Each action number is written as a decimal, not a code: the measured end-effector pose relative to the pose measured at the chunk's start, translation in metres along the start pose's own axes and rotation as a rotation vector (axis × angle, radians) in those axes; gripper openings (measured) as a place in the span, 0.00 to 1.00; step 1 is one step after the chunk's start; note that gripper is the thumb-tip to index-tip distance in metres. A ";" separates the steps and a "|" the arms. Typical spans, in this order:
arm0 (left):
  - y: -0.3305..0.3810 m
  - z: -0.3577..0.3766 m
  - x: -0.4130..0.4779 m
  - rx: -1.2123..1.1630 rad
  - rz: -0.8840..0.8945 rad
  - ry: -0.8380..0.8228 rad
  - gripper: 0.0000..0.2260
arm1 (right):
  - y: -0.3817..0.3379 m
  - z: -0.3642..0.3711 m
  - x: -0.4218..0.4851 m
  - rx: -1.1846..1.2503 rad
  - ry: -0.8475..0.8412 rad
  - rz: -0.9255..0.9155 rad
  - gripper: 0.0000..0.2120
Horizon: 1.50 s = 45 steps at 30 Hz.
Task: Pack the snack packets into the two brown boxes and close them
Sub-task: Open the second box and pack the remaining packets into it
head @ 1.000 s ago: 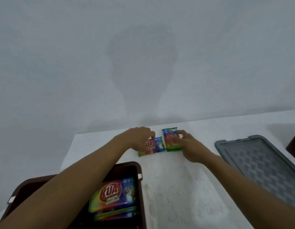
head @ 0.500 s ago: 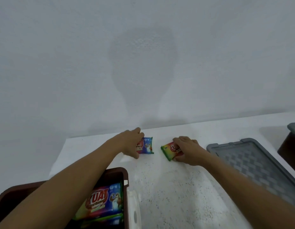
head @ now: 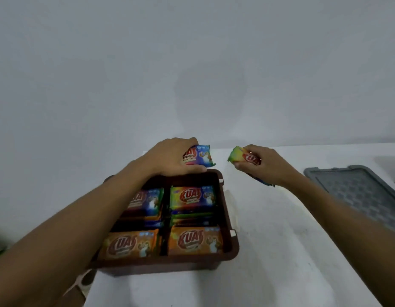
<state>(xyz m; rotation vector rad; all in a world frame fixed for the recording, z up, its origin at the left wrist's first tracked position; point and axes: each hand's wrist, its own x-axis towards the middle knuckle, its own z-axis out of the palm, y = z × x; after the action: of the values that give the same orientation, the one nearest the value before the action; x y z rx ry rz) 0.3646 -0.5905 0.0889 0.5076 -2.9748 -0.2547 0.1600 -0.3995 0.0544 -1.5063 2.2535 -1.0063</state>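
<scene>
While both forearms reach forward from the lower corners of the head view, the left hand (head: 170, 157) hangs palm down over the far rim of the brown box (head: 228, 209). Its fingers curl over the top of a blue snack packet (head: 202, 154) and the thumb presses along its near edge, so the packet is gripped between them. That packet sits just beyond the box's far wall, label toward the camera, with its long axis running left to right and about level. The right hand (head: 266, 166) is over the white table (head: 269, 240), to the right of the box and apart from it, with its fingers curled round a green snack packet (head: 237, 154). The packet's green end sticks out to the left, toward the blue one, and its long axis slopes from upper left to lower right. Whether either packet touches the table I cannot tell. Inside the open box, four stacks of packets (head: 192, 197) lie flat, labels up, long axes left to right. A grey lid (head: 355, 189) lies on the table at the right.
</scene>
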 end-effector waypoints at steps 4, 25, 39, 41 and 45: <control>-0.008 -0.008 -0.052 -0.050 0.034 -0.105 0.25 | -0.057 0.013 -0.022 -0.137 -0.234 -0.076 0.20; -0.048 0.032 -0.162 -0.109 0.051 -0.318 0.16 | -0.100 0.102 -0.068 -0.673 -0.363 -0.236 0.18; -0.046 0.042 -0.161 -0.058 0.054 -0.056 0.19 | -0.090 0.107 -0.069 -0.746 -0.235 -0.302 0.25; -0.046 0.043 -0.157 -0.069 0.040 -0.057 0.18 | -0.087 0.103 -0.069 -0.728 -0.248 -0.305 0.25; -0.035 0.044 -0.141 -0.136 0.030 -0.053 0.19 | -0.073 0.088 -0.066 -0.707 -0.259 -0.300 0.25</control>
<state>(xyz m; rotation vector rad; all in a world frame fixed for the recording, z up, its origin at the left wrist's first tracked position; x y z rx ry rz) 0.5020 -0.5686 0.0274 0.4468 -2.9853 -0.4711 0.2892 -0.3928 0.0275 -2.1409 2.3429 -0.0133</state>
